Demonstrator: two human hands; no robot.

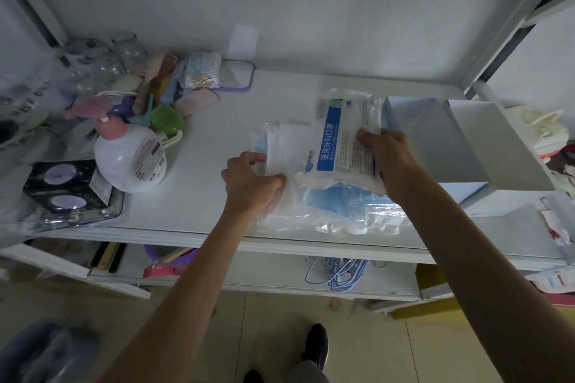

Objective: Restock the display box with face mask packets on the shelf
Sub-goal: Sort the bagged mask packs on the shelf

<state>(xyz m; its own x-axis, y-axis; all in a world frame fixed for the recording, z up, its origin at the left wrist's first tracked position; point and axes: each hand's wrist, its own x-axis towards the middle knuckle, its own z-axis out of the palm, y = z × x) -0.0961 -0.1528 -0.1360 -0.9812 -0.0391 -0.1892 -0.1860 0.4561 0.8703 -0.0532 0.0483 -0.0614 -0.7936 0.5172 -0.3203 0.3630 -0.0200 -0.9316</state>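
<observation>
A pile of face mask packets (pixel 329 196) in clear wrap lies on the white shelf (pixel 202 196), blue masks showing through. My right hand (pixel 387 154) is shut on the right edge of the top packet (pixel 339 140), white with a blue label, lifted a little off the pile. My left hand (pixel 252 179) pinches a thin white packet (pixel 284 149) at the pile's left side. The open white display box (pixel 441 140) stands just right of the pile, its flap raised, inside looking empty.
A white pump bottle (pixel 132 158), a green lid (pixel 168 120), a black box (pixel 65 185) and mixed toiletries crowd the shelf's left end. Small items lie at the far right. A lower shelf holds blue hangers (pixel 339 274).
</observation>
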